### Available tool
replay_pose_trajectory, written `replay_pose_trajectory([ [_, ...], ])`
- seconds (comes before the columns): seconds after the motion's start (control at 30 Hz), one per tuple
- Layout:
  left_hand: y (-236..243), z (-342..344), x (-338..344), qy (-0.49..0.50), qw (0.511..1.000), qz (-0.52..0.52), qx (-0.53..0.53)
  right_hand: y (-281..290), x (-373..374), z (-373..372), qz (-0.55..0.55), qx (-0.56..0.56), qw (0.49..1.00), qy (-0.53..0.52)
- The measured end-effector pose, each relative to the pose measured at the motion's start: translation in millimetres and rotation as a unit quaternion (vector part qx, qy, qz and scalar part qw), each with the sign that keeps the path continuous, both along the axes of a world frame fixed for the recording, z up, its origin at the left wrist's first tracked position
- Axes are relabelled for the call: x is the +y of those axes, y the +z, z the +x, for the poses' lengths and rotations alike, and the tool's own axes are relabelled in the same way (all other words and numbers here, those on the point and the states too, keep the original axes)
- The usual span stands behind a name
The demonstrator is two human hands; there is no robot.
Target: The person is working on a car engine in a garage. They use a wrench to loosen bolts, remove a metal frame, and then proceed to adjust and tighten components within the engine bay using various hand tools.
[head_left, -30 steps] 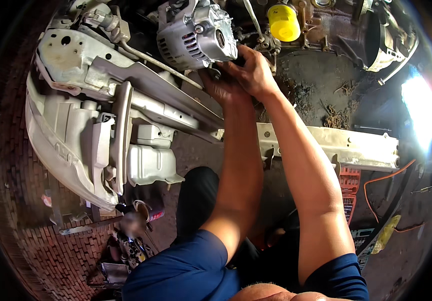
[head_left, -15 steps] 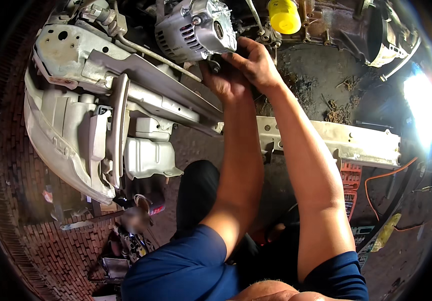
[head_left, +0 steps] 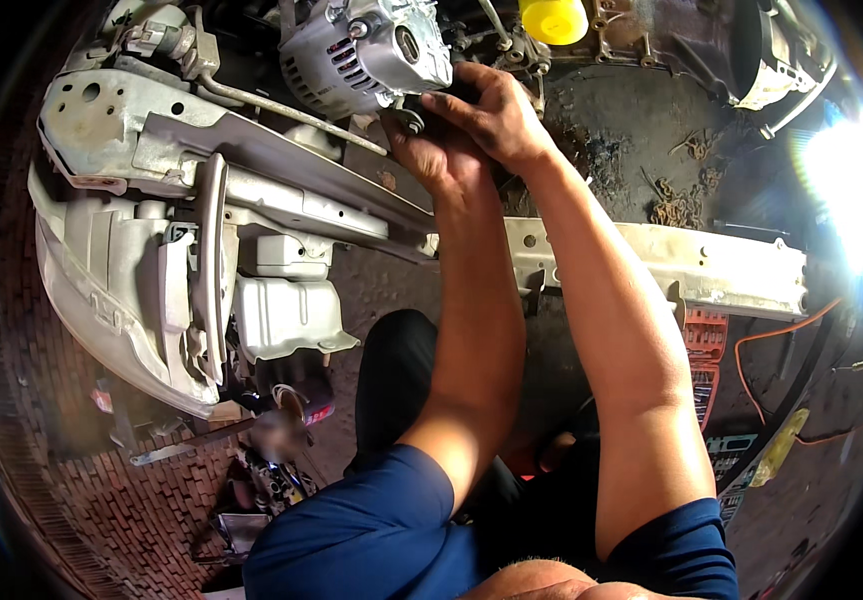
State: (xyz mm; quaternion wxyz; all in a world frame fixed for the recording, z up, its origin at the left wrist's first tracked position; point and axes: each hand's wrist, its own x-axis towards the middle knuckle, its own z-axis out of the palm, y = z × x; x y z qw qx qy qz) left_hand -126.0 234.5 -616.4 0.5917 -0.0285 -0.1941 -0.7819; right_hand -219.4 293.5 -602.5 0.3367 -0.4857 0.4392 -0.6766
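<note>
A silver alternator (head_left: 356,65) with slotted vents sits at the top, left of centre. My left hand (head_left: 438,158) reaches under its lower edge, thumb beside a small dark bolt (head_left: 410,121); its other fingers are hidden. My right hand (head_left: 503,118) is at the alternator's lower right corner. Its thumb points toward the bolt, and its curled fingers go out of sight behind the housing. What they close on cannot be made out. Both wrists lie close together, almost touching.
A pale metal crossmember (head_left: 691,263) runs behind my forearms to the right. At left are a body rail (head_left: 281,195) and a bumper (head_left: 116,330). A yellow cylindrical part (head_left: 554,20) is at the top. A red tool case (head_left: 703,338) and orange cable (head_left: 741,358) lie on the right.
The alternator, rail and yellow part appear slightly further up and left, as the view has shifted. My hands stay at the alternator's underside; the bolt beside my left thumb shows more clearly.
</note>
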Motion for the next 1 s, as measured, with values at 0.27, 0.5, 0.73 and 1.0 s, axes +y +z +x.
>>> replay_pose_trajectory([
  [0.27,9.1,1.4,-1.4,-0.016,0.997,0.076,0.005,3.0,2.8,0.0,-0.015,0.000,1.000,-0.001],
  [0.5,15.2,1.4,7.2,0.048,0.998,0.023,-0.043,12.7,12.3,3.9,-0.024,-0.034,0.999,0.011],
  [0.73,12.1,2.3,4.4,0.011,0.997,0.065,-0.030,9.4,8.8,1.7,-0.004,-0.005,1.000,-0.004],
  [1.0,12.5,-0.9,9.1,0.028,0.997,0.063,-0.035,5.2,10.2,-1.9,-0.001,0.004,1.000,0.001],
])
